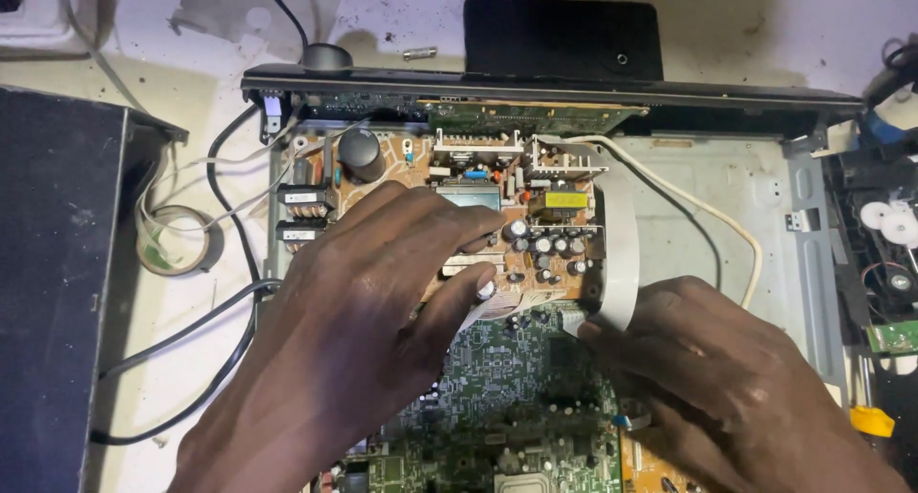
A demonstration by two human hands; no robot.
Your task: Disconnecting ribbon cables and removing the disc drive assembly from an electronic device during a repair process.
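Both hands are down inside an opened metal chassis [736,182], working over its circuit boards. Left hand [368,311] lies spread across the brown board [421,168], its fingers reaching to the cluster of small capacitors [545,249] and its thumb pressed near the board's lower edge, just above the green board [507,378]; the fingers are splayed rather than closed, resting on the board and not gripping anything that can be seen. Right hand [727,378] sits lower right, its fingertips pinched on the end of a flat white ribbon cable [620,254] where that cable meets a small white connector [572,321] at the seam between the two boards. From there the ribbon loops up and back along the brown board's right side (a thinner white wire [708,216] and a black one run beside it over the bare metal floor). A large black capacitor [360,153] stands at the brown board's upper left. Behind the boards runs the unit's black front panel [555,87]. Left of the chassis, on the stained bench, lie a roll of tape [177,240] and black cables [225,321], with a dark box [53,283] at the far left.
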